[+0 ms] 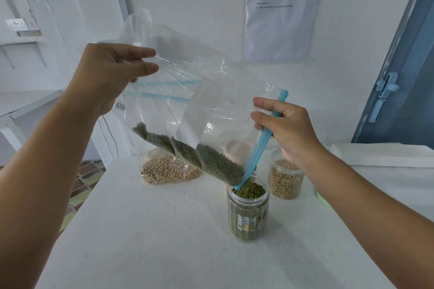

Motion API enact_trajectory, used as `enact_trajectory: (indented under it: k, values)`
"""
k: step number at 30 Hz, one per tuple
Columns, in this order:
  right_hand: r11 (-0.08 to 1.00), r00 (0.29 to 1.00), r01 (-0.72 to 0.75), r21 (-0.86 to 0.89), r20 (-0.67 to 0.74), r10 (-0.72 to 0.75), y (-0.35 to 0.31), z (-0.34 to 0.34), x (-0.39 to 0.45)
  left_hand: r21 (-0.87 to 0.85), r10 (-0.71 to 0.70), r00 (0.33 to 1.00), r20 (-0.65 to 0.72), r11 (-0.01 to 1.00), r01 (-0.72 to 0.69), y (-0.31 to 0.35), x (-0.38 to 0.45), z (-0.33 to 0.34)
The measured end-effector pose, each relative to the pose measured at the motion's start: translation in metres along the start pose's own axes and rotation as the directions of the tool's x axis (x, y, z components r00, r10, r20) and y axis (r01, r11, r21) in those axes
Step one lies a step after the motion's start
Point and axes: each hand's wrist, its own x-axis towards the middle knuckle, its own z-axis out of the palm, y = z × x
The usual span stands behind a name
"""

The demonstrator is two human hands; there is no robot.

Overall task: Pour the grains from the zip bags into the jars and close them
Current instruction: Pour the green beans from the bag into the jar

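Observation:
A clear zip bag (202, 91) with a blue zip strip hangs tilted over an open clear jar (248, 216) nearly full of green grains. Green grains (206, 159) lie along the bag's lower edge, down to the corner of its mouth inside the jar's rim. My left hand (110, 75) pinches the bag's raised bottom end, up and to the left. My right hand (288, 131) pinches the blue zip strip above the jar. Behind stand a second open jar (285, 179) of beige grains and another bag (168, 170) of beige grains lying on the white table (152, 230).
A pale green lid (321, 197) peeks out behind my right forearm. A folded white sheet (387, 156) lies at the table's right back. A paper notice hangs on the wall (281, 7). A blue door (404, 77) is at the right, a white shelf at the left.

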Motion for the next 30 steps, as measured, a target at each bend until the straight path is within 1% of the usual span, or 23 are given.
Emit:
enact_trajectory:
  k: [30]
  values:
    - [1.000,1.000,-0.004,0.018,0.011,0.004,0.0054,-0.0001,0.0036,-0.027,-0.012,1.000,0.005,1.000,0.012,-0.0038,-0.0007,0.0001]
